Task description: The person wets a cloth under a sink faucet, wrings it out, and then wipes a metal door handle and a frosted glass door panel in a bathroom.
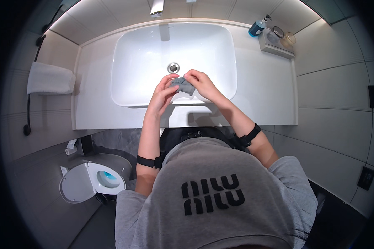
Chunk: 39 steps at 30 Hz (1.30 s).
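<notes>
Over the near part of a white sink (137, 83), I hold up a small crumpled grey cloth (184, 86) between both hands. Its exact kind cannot be made out. My left hand (164, 93) is closed on the cloth's left side, with the thumb across it. The fingertips of my right hand (199, 81) pinch its upper right edge. Just beyond the cloth, the round metal drain (173, 68) shows in the basin floor.
A faucet (157, 8) juts over the sink's far side. At the far right of the white counter (266, 87) stand a blue pump bottle (257, 27) and a small tray (276, 49) with glass vessels. A white towel (50, 78) hangs left; a toilet (106, 179) stands lower left.
</notes>
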{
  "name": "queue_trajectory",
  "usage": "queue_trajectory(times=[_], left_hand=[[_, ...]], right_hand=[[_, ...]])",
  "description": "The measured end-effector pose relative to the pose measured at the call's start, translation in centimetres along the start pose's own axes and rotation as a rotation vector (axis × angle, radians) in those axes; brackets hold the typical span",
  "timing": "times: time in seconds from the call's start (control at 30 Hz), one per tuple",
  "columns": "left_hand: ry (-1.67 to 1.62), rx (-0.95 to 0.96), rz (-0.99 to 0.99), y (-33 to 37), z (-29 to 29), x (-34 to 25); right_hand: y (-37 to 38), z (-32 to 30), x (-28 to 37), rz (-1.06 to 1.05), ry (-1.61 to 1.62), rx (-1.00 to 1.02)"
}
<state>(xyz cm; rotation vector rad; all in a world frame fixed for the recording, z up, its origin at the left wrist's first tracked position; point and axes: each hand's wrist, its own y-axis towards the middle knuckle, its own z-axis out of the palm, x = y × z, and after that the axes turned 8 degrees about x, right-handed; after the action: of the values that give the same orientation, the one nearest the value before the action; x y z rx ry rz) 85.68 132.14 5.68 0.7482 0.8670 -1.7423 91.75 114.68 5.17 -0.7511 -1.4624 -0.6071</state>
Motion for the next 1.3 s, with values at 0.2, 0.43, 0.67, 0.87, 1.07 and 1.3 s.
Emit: queue_trajectory(times=[0.2, 0.43, 0.67, 0.87, 1.07, 1.3], left_hand=[[-0.034, -0.163, -0.164, -5.1, -3.4, -2.6], [-0.164, -0.458, 0.097, -16.5, -10.7, -5.6], [-0.062, -0.803, 0.356, -30.9, -14.4, -4.3], [-0.179, -1.232, 0.524, -40.9, -12.1, -2.4], [0.098, -1.577, 0.431, -49.3, -9.1, 2.5], [0.030, -2.026, 0.665, -54.7, -6.7, 5.0]], right_hand=[[1.7, 7.1, 3.0, -0.099, -0.079, 0.068], [5.7, 17.1, 4.1, 0.182, 0.158, 0.429], [7.6, 31.5, 3.3, 0.497, 0.489, 0.726], [5.6, 43.2, 4.7, 0.517, 0.357, 1.197], [1.0, 53.5, 5.7, 0.228, -0.249, 1.639], [-5.4, 63.4, 6.9, -0.430, -0.408, 1.916]])
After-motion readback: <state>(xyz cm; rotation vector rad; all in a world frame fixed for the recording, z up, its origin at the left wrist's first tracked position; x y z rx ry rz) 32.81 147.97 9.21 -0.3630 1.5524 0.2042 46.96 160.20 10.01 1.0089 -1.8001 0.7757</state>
